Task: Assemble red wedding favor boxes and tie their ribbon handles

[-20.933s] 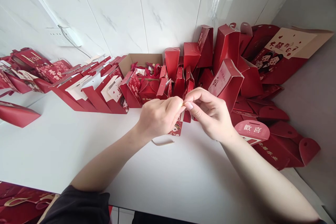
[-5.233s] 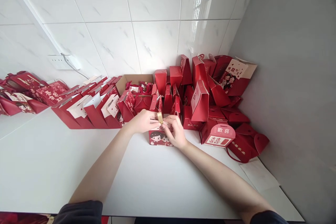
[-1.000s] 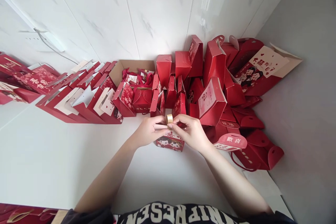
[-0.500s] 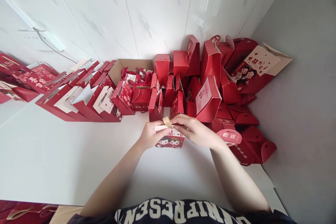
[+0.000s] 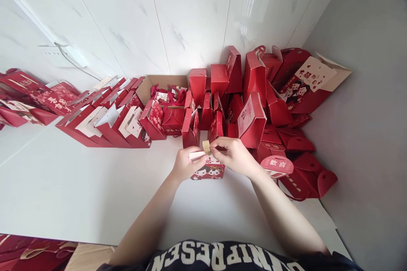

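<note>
A small red and white gift bag (image 5: 208,172) with cartoon faces on its front stands upright on the white table. My left hand (image 5: 185,164) is closed on its white top edge, thumb in front. A gold ribbon (image 5: 206,147) rises in a loop from the top of the bag. At the ribbon's right side, my right hand (image 5: 234,156) pinches it between thumb and fingers. The back of the bag is hidden.
Red gift boxes (image 5: 199,84) crowd against the tiled wall. A row of open bags (image 5: 108,125) stands left, beside a cardboard box (image 5: 149,79) of ribboned items. At right lie handled red boxes (image 5: 313,173) and a large bag (image 5: 294,97). The white table (image 5: 133,186) spreads in front.
The gold ribbon, slanted earlier, now curls up into a loop beside my right fingers. My right hand has drawn slightly back and turned. The camera view has shifted a little.
</note>
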